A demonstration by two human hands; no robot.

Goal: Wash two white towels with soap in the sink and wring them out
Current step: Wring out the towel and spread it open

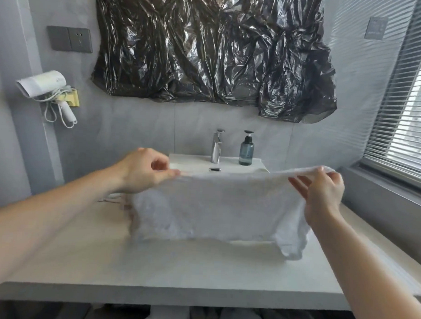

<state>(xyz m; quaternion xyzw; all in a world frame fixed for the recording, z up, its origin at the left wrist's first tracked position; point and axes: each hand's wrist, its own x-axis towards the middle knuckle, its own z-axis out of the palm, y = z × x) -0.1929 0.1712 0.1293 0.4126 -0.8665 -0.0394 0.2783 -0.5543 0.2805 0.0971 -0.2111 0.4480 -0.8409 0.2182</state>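
Note:
A white towel (217,207) hangs spread out in front of the sink (192,162), held up by its top edge above the countertop. My left hand (142,171) pinches the towel's upper left corner. My right hand (323,189) grips the upper right corner, thumb behind and fingers in front. The towel hides most of the sink basin. A chrome faucet (216,146) stands at the back of the sink, and a dark blue soap pump bottle (246,150) stands just right of it. Only one towel can be told apart here.
A pale countertop (177,265) runs around the sink to a front edge near me. A white hair dryer (47,86) hangs on the left wall under a socket plate (69,38). Black plastic sheeting (208,47) covers the wall above. Window blinds (402,106) are at right.

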